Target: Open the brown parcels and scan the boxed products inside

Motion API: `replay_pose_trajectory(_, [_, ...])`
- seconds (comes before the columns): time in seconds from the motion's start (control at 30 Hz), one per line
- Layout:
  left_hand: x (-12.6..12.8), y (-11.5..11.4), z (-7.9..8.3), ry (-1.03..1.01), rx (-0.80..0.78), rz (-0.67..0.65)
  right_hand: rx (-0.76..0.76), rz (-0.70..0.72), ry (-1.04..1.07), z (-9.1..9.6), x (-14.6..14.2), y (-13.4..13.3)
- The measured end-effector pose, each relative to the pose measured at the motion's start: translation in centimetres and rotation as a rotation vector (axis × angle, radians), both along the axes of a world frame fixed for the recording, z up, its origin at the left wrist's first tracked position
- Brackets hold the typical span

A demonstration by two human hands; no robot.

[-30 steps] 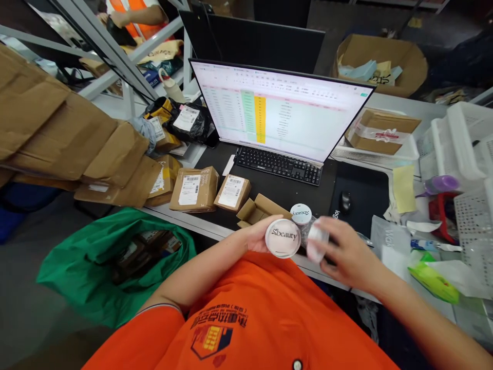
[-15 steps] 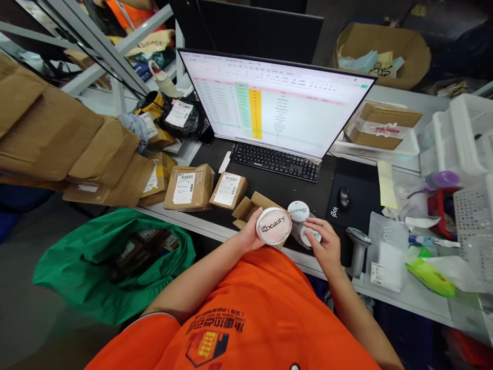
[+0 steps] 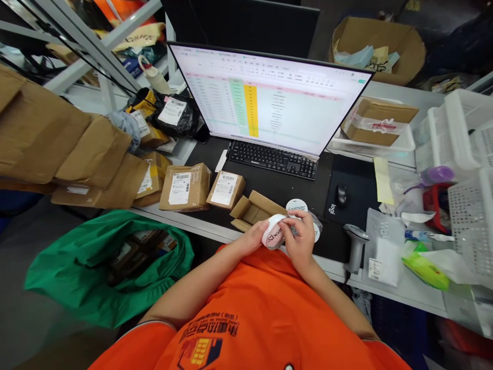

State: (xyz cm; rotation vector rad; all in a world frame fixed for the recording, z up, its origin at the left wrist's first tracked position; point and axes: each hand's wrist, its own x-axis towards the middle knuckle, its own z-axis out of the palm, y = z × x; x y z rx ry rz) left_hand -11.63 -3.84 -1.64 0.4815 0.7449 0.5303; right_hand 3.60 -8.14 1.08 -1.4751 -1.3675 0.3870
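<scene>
Between my two hands is a round white jar point(image 3: 274, 234) with "beauty" lettering on its pale top, held tilted just above the desk's front edge. My left hand point(image 3: 254, 237) grips its left side. The fingers of my right hand point(image 3: 300, 237) close on its right rim. Right behind my right hand, two more jars with white lids lie on the desk: one lid point(image 3: 296, 205) shows plainly, the other lid point(image 3: 317, 232) is partly covered by my fingers. Beside the left hand sits an open cardboard box point(image 3: 256, 209) with its flaps up.
Two labelled parcels point(image 3: 185, 187) stand left of the open box. A keyboard point(image 3: 273, 158) and monitor point(image 3: 265, 103) are behind. To the right are a mouse point(image 3: 341, 195), a barcode scanner point(image 3: 356, 246) and white baskets point(image 3: 472, 221). A green sack point(image 3: 77, 277) holds parcels, below left.
My right hand has moved left from the jars on the desk onto the held jar. That jar is now tilted, with its side showing.
</scene>
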Motion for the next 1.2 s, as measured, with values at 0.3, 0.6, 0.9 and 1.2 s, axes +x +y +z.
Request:
replay_pose_trajectory(0.3, [1.4,0.1,2.3,-0.198,-0.11,0.083,0.614,0.172,-0.411,-0.8,2.5,-3.1])
replay_pose_trajectory(0.6, [-0.4,0.6,2.8,-0.232,0.222,-0.077,0.71,-0.017,-0.354,-4.6,2.3,-5.9])
replay_pose_trajectory(0.9, [-0.1,0.2,2.1,-0.129,0.246,-0.053,0.027,0.236,-0.494,0.5,1.0,-2.0])
replay_pose_trajectory(1.2, [0.9,-0.2,1.0,-0.18,-0.043,-0.004,-0.409,0.305,-0.407,1.5,-0.4,0.0])
